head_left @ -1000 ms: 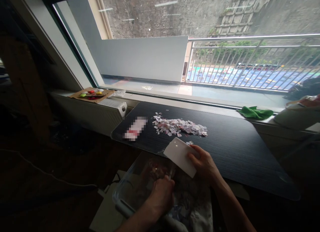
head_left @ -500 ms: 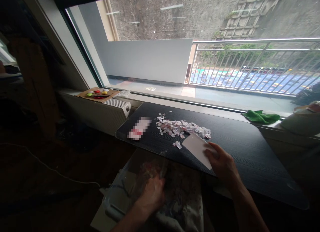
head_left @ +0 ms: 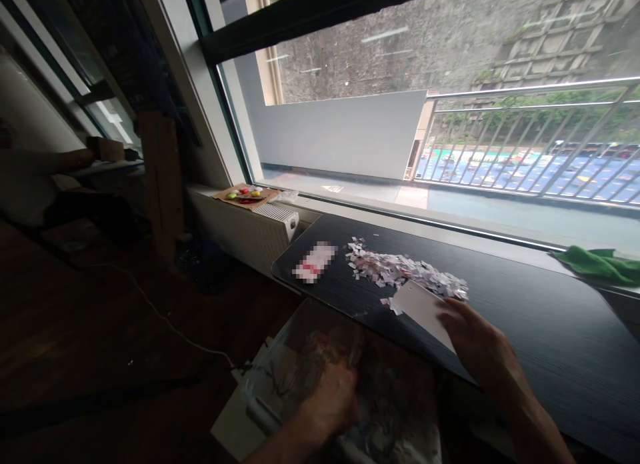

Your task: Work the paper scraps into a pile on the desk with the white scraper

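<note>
My right hand [head_left: 483, 337] is closed on the near end of a flat white scraper-like card [head_left: 425, 311] with a small hole in its far corner. The card is tilted over the dark table top [head_left: 540, 331], its far edge by a heap of small cut paper squares [head_left: 405, 271]. A few loose paper pieces [head_left: 391, 306] lie at its left. Below the table edge, my left hand [head_left: 333, 391] is closed on what looks like a crumpled clear plastic bag [head_left: 320, 351] with reddish bits showing; dim light hides its fingertips. A clear plastic bin [head_left: 260, 397] stands beneath it.
A pixelated white-and-red item [head_left: 315, 261] lies on the table's left. Behind are a white radiator [head_left: 240, 234], cardboard with coloured pieces [head_left: 245, 196] and a green cloth [head_left: 595, 264] on the sill. A white cable [head_left: 170, 327] crosses the floor. Another person [head_left: 30, 184] sits far left.
The view has swung left, so everything sits farther right in the picture. The person at far left has come into view. Both hands keep their holds, the card still beside the paper heap.
</note>
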`<state>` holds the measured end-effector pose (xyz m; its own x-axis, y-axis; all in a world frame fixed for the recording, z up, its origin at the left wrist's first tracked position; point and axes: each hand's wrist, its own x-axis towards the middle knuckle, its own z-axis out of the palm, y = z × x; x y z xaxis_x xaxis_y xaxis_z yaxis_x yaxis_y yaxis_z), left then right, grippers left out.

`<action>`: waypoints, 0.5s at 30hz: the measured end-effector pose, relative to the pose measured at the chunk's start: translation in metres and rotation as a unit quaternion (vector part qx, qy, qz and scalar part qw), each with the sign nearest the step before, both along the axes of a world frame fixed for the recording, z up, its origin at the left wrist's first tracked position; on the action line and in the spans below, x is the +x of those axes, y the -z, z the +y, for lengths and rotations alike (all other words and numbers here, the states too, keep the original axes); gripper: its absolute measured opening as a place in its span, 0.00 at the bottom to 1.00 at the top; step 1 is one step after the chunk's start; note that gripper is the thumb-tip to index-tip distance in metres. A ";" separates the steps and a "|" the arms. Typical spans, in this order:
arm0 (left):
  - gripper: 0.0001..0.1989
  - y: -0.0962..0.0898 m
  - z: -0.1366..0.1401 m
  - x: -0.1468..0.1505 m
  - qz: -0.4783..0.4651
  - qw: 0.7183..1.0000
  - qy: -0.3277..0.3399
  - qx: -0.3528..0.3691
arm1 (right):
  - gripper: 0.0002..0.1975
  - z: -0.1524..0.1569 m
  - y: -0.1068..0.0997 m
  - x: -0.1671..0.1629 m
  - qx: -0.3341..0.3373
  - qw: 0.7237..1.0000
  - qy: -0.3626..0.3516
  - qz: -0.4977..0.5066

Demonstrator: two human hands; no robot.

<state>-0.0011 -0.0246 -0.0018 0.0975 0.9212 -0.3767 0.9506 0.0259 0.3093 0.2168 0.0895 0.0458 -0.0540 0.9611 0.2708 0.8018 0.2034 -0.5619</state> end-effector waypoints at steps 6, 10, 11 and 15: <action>0.17 -0.005 0.000 -0.005 0.002 1.000 -0.015 -0.006 | 0.18 0.004 -0.005 0.007 0.000 0.999 -0.008 -0.031; 0.17 -0.006 0.002 -0.006 0.011 1.000 -0.012 -0.021 | 0.17 -0.001 -0.012 0.007 0.012 1.000 -0.006 -0.021; 0.17 -0.007 0.004 -0.006 0.017 0.999 -0.010 -0.025 | 0.17 -0.002 -0.013 0.007 0.002 1.000 -0.021 -0.019; 0.18 -0.006 0.009 -0.006 0.028 0.999 0.007 -0.039 | 0.16 -0.007 -0.013 0.013 0.014 0.999 0.028 -0.016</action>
